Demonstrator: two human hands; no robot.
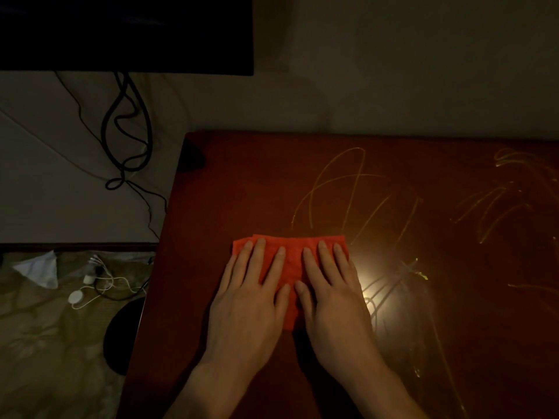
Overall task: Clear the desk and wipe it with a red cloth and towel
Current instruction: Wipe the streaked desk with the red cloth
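Desk (242, 182) of dark reddish, glossy wood fills the right side, its surface streaked with pale curved smears beyond and to the right of the hands. Red cloth (290, 258), a flat folded rectangle of soft fabric, lies on it under both palms. Left hand (248, 300) and right hand (332, 300) press it side by side, fingers straight and spread, thumbs nearly touching, gripping nothing. Left of the hands, off the desk, a dark monitor (127, 31) trails black cables (127, 125); lower down lie what may be white chargers (87, 282) on patterned fabric.
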